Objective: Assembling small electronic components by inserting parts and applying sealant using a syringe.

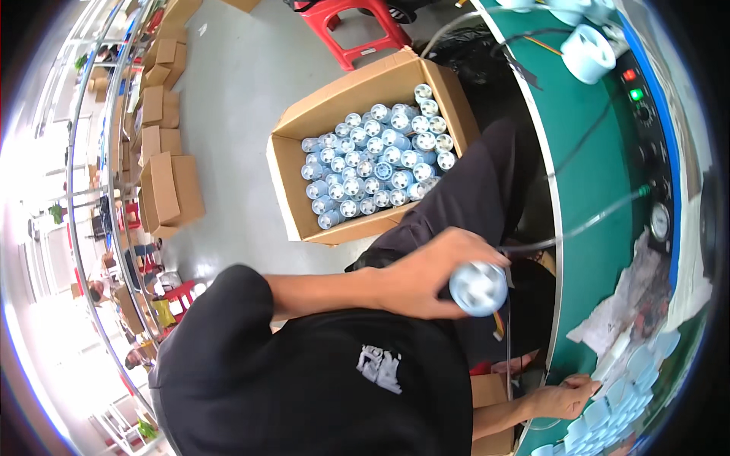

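My left hand (445, 266) is wrapped around a light blue cylindrical housing (478, 289), its round end facing up with a white spoked piece inside. A short wire lead (498, 327) with yellow and dark strands hangs just below the housing. My right hand (570, 397) is closed over the green bench top, beside a spread of light blue plastic parts (608, 414). What its fingers hold, if anything, is hidden. Left of the bench, an open cardboard box (285, 178) holds many similar blue cylinders (372, 156) with white spoked ends.
The green bench (589, 152) runs along the right, with a control panel (646, 114), a gauge (659, 222) and a clear hose (601, 216). A white-blue cup-shaped part (588, 55) stands at its far end. Beyond the box is a red stool (353, 30); cartons (171, 190) line the left.
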A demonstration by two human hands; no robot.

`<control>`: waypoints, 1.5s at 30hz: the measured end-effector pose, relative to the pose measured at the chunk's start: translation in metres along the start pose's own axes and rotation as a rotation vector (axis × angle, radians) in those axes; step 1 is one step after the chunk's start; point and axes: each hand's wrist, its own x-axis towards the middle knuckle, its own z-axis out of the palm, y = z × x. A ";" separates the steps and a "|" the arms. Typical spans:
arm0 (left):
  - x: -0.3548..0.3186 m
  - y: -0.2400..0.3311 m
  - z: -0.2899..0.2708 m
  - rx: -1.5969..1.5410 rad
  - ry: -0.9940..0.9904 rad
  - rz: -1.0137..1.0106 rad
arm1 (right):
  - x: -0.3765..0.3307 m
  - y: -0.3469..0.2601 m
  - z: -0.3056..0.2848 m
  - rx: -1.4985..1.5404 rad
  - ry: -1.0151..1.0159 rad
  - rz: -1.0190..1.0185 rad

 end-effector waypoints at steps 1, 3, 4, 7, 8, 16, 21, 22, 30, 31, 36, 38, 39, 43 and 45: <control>-0.020 -0.012 -0.013 0.064 0.062 -0.143 | 0.002 0.001 -0.003 0.007 -0.013 -0.010; -0.059 -0.041 -0.031 0.077 0.342 -0.497 | 0.002 0.006 -0.006 -0.134 -0.027 -0.040; -0.073 -0.061 -0.040 0.280 0.497 -0.586 | 0.005 0.012 -0.011 -0.153 -0.044 -0.034; -0.113 -0.164 -0.098 0.592 0.819 -0.684 | 0.000 0.001 0.000 -0.272 0.063 -0.006; -0.114 -0.187 -0.117 0.573 0.977 -0.700 | 0.002 0.007 -0.004 -0.299 0.035 -0.072; -0.002 -0.332 -0.167 0.589 0.984 -0.859 | -0.002 0.000 0.003 -0.545 0.095 -0.054; 0.030 -0.406 -0.177 0.529 1.268 -0.885 | -0.002 0.011 0.007 -0.652 0.002 -0.133; 0.038 -0.413 -0.173 0.515 1.284 -0.913 | -0.001 0.013 0.005 -0.668 -0.014 -0.137; 0.048 -0.419 -0.159 0.933 0.991 -1.264 | -0.004 0.018 0.003 -0.765 0.013 -0.199; 0.047 -0.420 -0.161 0.979 0.931 -1.308 | -0.004 0.017 0.001 -0.784 -0.029 -0.150; 0.057 -0.434 -0.159 1.170 0.917 -1.345 | -0.011 0.003 0.006 -0.736 -0.001 -0.148; 0.058 -0.450 -0.151 1.338 0.734 -1.237 | -0.009 0.011 -0.002 -0.636 -0.001 -0.318; 0.039 -0.451 -0.155 1.341 0.734 -1.060 | -0.010 0.012 -0.002 -0.567 -0.077 -0.209; -0.047 -0.433 -0.167 0.992 0.553 -0.323 | -0.009 0.005 0.025 -0.641 -0.087 -0.248; -0.035 -0.349 -0.127 0.514 0.508 -0.609 | -0.006 -0.010 0.011 -0.586 -0.108 -0.254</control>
